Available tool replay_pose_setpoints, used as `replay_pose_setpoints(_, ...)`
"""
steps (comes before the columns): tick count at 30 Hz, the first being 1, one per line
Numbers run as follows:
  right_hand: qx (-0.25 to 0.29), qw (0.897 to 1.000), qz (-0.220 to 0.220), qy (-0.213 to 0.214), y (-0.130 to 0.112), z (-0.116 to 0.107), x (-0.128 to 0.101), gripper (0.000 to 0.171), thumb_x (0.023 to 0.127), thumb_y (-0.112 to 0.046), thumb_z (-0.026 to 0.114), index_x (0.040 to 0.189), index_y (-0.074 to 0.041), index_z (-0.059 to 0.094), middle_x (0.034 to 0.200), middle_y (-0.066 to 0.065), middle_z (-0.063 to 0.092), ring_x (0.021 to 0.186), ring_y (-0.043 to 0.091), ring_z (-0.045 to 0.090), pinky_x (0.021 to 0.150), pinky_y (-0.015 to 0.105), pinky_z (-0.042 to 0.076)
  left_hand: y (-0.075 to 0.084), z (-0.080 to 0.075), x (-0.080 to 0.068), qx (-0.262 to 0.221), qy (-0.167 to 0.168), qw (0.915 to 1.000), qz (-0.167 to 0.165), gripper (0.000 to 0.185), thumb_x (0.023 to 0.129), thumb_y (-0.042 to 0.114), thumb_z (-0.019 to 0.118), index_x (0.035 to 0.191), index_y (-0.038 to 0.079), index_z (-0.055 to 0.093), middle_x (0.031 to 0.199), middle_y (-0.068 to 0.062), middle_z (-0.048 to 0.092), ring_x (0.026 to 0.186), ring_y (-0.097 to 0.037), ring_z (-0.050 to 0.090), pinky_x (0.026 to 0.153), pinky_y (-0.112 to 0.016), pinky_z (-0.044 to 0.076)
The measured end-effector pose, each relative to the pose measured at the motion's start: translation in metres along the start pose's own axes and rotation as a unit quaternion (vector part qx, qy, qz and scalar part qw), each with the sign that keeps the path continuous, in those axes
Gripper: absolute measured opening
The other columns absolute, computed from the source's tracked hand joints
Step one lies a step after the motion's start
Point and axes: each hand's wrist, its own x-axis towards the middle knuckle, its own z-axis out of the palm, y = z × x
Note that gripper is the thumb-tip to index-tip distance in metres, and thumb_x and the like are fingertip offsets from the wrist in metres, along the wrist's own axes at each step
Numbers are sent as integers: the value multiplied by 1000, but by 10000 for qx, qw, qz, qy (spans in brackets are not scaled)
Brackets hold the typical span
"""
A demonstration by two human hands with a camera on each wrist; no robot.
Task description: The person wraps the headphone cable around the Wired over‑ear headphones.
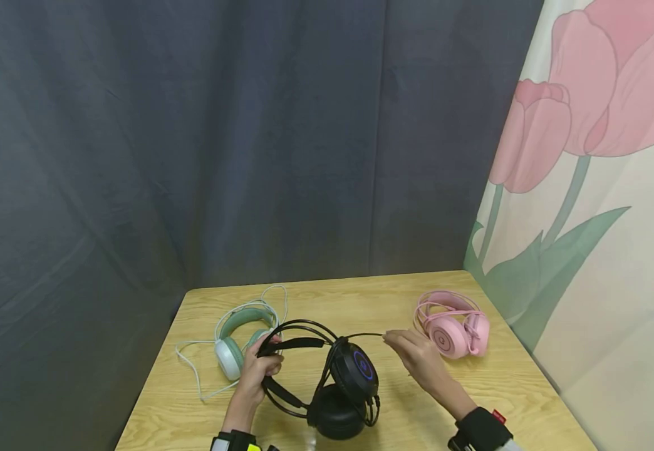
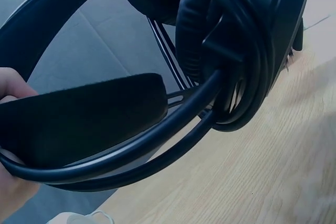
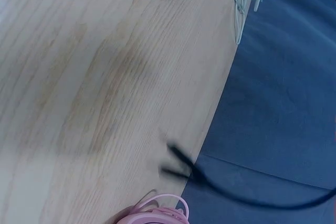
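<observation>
A black headset [image 1: 342, 382] stands on the wooden table [image 1: 394, 300] in front of me. My left hand [image 1: 260, 366] grips its padded headband [image 2: 89, 114], fingers curled round the band and wire frame. An ear cup [image 2: 236, 24] hangs close to the table. My right hand [image 1: 401, 344] reaches in from the right and pinches the thin black cable [image 1: 366, 335] that runs out from the headset. In the right wrist view that cable [image 3: 220, 190] shows blurred above the table edge; the hand itself is out of frame.
A green and white headset [image 1: 240, 341] with a loose white cord lies at the left. A pink headset [image 1: 455, 329] lies at the right, near the flowered wall [image 1: 586, 219]. A dark curtain [image 1: 220, 138] closes off the back and left.
</observation>
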Motion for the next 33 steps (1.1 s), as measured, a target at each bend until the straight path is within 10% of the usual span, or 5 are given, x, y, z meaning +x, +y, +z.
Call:
replay_pose_setpoints(11, -479, 9826, 564, -1706, -4, 5, -9, 81, 61, 24, 50, 134, -9, 62, 126, 12, 58, 98, 22, 55, 67, 32, 45, 1, 3, 3, -48, 104, 9999, 37, 37, 73, -21, 52, 103, -1, 57, 76, -1, 45, 46, -4, 30, 45, -20, 25)
replay_pose_setpoints(25, -264, 9949, 909, -363, -8, 32, -8, 15, 88, 1, 65, 100, -7, 67, 90, 5, 68, 79, 20, 67, 64, 36, 55, 10, 15, 11, -1110, 101, 9938, 40, 40, 75, -24, 49, 103, 4, 57, 66, 5, 42, 45, -1, 34, 44, -16, 25)
replay_pose_setpoints(33, -100, 9929, 936, -731, -20, 46, -17, 31, 74, 8, 65, 102, -6, 67, 94, 6, 65, 84, 22, 65, 68, 38, 56, 8, 18, 10, -1025, 248, 9944, -19, 38, 75, -23, 50, 107, -1, 53, 66, 4, 42, 44, -3, 32, 45, -17, 25)
